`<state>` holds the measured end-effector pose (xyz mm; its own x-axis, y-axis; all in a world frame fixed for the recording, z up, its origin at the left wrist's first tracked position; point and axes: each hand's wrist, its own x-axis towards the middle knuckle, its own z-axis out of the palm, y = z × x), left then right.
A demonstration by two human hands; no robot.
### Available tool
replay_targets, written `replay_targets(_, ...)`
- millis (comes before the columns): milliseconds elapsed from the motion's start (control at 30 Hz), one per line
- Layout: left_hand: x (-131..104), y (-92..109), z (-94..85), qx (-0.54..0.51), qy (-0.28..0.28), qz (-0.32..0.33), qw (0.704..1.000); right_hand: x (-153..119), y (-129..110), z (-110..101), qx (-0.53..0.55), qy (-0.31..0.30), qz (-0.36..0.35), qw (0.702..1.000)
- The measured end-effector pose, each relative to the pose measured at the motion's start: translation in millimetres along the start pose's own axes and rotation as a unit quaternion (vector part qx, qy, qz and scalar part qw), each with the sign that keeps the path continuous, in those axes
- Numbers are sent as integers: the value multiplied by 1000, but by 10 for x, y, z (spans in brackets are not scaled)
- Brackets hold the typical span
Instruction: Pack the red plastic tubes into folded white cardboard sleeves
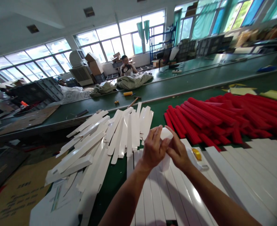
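Note:
My left hand [154,147] and my right hand [178,151] meet over the middle of the work surface, both closed around one white piece [166,134]. Its upper end shows between my fingers, and a pale part hangs below my palms. Under my forearms lie long white boxes [152,191] side by side. Loose white strips [123,133] are heaped to the left. Bundled red ribbed tubes [192,121] lie to the right, beyond my right hand. A tape dispenser with a yellow part [196,154] rests just right of my right wrist.
A long green table [190,84] crosses behind, with a yellow object [128,93] on it. A person [128,66] sits beyond, near grey-green sacks [133,81]. Printed cardboard [18,191] lies at lower left. More white boxes [258,169] fill the right.

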<state>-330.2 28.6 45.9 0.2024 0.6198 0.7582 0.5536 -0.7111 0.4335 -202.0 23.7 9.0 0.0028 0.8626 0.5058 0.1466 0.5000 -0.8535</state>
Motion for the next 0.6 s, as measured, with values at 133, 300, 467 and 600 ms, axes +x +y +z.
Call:
replay_targets(133, 120, 6, -152, 17, -48, 29, 998, -46, 5, 62, -95, -7, -38, 995)
replay_targets(300, 252, 36, -329, 23, -148, 34, 988, -20, 40, 93, -129, -8, -58, 990)
replay_targets(467, 397, 136, -453, 97, -229, 51, 967, 1, 76, 64, -131, -26, -86, 987)
replay_targets(600, 416, 162, -435, 127, -254, 96, 954, 25, 90, 43, -118, -43, -102, 987)
